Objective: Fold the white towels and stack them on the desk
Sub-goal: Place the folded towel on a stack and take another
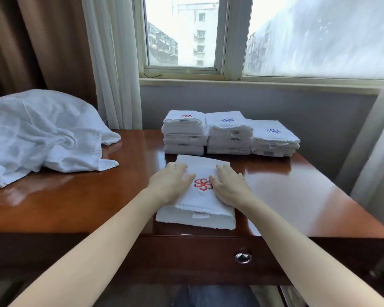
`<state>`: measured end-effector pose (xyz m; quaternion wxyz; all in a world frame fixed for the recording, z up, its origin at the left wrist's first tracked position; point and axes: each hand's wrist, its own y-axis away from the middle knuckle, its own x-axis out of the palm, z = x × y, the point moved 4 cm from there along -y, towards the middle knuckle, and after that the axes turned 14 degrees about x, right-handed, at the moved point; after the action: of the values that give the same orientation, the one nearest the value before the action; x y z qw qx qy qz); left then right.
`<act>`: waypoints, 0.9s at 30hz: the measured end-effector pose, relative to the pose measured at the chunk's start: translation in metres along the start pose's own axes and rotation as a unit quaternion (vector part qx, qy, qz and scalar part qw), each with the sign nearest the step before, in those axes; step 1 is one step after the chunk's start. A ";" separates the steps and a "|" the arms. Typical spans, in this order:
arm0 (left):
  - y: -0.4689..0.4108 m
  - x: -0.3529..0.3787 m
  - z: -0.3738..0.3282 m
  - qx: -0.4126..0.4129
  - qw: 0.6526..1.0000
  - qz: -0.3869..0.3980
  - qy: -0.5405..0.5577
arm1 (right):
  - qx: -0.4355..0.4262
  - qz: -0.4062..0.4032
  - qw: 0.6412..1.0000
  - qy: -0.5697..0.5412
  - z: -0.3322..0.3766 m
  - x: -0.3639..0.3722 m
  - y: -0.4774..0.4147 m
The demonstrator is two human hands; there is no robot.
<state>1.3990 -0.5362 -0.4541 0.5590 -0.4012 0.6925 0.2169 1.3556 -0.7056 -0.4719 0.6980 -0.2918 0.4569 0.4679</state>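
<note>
The folded towel [205,203] lies on the desk [297,196], its long axis pointing away from the person. The left hand [172,181] and right hand [230,185] press flat on it, fingers straight. Just beyond the towel's far edge stands the red-emblem stack [184,134], nearer the left hand.

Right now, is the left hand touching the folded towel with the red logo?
Touching. The head view shows the left hand resting flat on the folded towel, fingers straight, beside its red logo.

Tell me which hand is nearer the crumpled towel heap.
Left. The left hand is right of the heap, on the folded towel; the right hand lies farther right.
</note>
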 end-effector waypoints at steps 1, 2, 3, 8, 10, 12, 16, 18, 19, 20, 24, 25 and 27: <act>0.001 0.010 -0.001 -0.004 1.000 0.018 0.018 | 0.003 0.001 1.000 0.001 -0.002 0.004 0.001; 0.003 0.018 0.000 -0.014 0.999 0.029 0.038 | 0.007 0.002 1.000 -0.010 -0.004 0.008 0.002; 0.004 0.023 0.003 -0.025 0.998 0.034 0.056 | 0.017 0.005 0.999 -0.028 -0.006 0.010 0.003; 0.005 0.018 0.011 -0.028 0.998 0.054 0.017 | 0.087 -0.006 0.996 -0.035 -0.014 0.006 0.007; 0.003 0.008 0.016 -0.018 0.996 0.076 0.032 | 0.094 0.001 0.996 -0.002 -0.014 -0.003 0.008; 0.000 -0.004 0.019 -0.012 0.986 0.114 0.123 | 0.086 0.029 0.996 0.003 -0.011 -0.013 0.007; 0.002 -0.018 0.016 -0.023 0.951 0.196 0.238 | 0.096 0.161 0.966 -0.179 -0.011 -0.029 0.014; 0.005 -0.018 0.017 -0.034 0.934 0.196 0.297 | 0.107 0.200 0.946 -0.230 -0.016 -0.032 0.020; 0.007 -0.018 0.018 -0.042 0.923 0.188 0.333 | 0.107 0.211 0.937 -0.258 -0.020 -0.033 0.023; 0.009 -0.017 0.020 -0.048 0.909 0.180 0.373 | 0.106 0.219 0.926 -0.287 -0.023 -0.033 0.026; 0.018 -0.007 0.026 -0.051 0.825 0.188 0.530 | 0.107 0.270 0.897 -0.334 -0.035 -0.034 0.037; 0.019 -0.005 0.026 -0.049 0.820 0.189 0.538 | 0.107 0.279 0.893 -0.338 -0.037 -0.035 0.040; 0.020 -0.003 0.025 -0.045 0.819 0.188 0.540 | 0.109 0.289 0.884 -0.352 -0.041 -0.039 0.040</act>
<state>1.3983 -0.5049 -0.4614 0.0250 -0.3411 0.9346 0.0971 1.2979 -0.7390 -0.4527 0.6741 0.1152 0.2938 0.6678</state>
